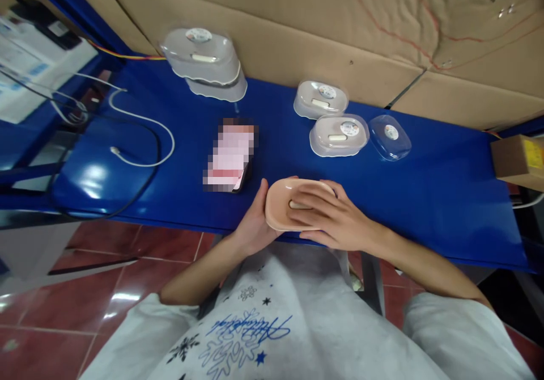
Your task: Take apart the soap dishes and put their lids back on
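Observation:
A shallow peach-coloured plastic dish (278, 205) with rounded ends is held just above the table's front edge. My left hand (257, 224) is closed around its left end, thumb up along the rim and the other fingers mostly hidden underneath. From the right, my right hand (335, 212) grips the dish, its fingers reaching across the inside. A small white piece (294, 205) shows at the dish's middle, partly covered by those fingers. Beyond the dish lies a phone (232, 156) with a blurred-out screen.
Two lidded boxes (339, 136) with round stickers stand at the back right, beside a loose clear lid (391, 137). Stacked boxes (202, 57) stand at the back left. A white cable (170, 133) curls across the blue table (433, 210). A cardboard box (516, 161) is at far right.

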Motion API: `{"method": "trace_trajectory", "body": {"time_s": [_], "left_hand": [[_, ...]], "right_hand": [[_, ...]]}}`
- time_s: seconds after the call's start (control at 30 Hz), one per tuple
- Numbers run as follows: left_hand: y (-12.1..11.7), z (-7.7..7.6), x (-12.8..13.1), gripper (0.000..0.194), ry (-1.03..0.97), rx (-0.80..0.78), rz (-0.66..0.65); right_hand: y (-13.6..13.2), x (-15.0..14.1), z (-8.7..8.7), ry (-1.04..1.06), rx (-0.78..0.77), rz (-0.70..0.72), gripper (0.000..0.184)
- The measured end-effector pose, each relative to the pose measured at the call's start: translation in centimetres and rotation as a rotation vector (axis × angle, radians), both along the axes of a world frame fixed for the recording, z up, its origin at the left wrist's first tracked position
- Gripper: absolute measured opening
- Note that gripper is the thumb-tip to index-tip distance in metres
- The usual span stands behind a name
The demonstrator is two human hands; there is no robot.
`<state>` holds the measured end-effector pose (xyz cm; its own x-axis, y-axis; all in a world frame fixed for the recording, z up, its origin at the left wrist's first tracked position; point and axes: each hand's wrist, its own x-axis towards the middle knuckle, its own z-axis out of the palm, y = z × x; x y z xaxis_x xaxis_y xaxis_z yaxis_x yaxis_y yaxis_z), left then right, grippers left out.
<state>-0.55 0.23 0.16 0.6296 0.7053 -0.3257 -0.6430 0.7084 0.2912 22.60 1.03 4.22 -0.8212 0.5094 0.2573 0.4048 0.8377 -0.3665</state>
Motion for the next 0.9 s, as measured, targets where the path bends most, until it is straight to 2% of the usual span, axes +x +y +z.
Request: {"method": "trace_trajectory", "body": {"time_s": [0.1, 0.17, 0.27, 0.4, 0.5, 0.57, 0.67, 0.73, 0.83, 0.9], "left_hand": [[0.0, 0.4, 0.0, 0.067, 0.031, -0.004, 0.024], [0.0, 0.4, 0.0, 0.069, 0.055, -0.006, 0.031], [-0.1, 0.1, 0.0, 0.072, 0.071, -0.006, 0.028], [0.0, -0.4, 0.0, 0.072, 0.095, -0.029, -0.005], [0.0, -0.4, 0.1, 0.068, 0.126, -0.040, -0.004], [-0.1, -0.1, 0.1, 0.065, 0.149, -0.023, 0.010], [-0.2, 0.3, 0.1, 0.063, 0.169, -0.002, -0.001], [-0.3, 0.4, 0.1, 0.064, 0.177, 0.005, -0.014], [-0.3, 0.3, 0.2, 0.064, 0.176, 0.028, -0.019], [-0.3, 0.2, 0.3, 0.062, 0.172, 0.038, -0.013]], "right_hand": [[-0.3, -0.6, -1.3, 0.155, -0.019, -0.086, 0.038], [-0.2, -0.4, -1.4, 0.251, -0.041, -0.098, 0.034], [0.1, -0.2, -0.9, 0.350, -0.088, -0.088, 0.033], [1.0, 0.0, 0.0, 0.431, -0.157, -0.176, 0.035], [1.7, 1.4, 1.5, 0.382, -0.046, -0.244, 0.036], [1.7, 3.4, 2.9, 0.304, 0.082, -0.380, 0.037], [0.3, 7.3, 4.1, 0.195, 0.168, -0.697, 0.036], [-1.1, 9.5, 3.4, 0.138, 0.166, -0.798, 0.034], [-2.4, 11.9, 0.6, 0.054, 0.125, -0.879, 0.030], [-2.0, 12.8, -1.3, -0.017, 0.114, -0.899, 0.031]]}}
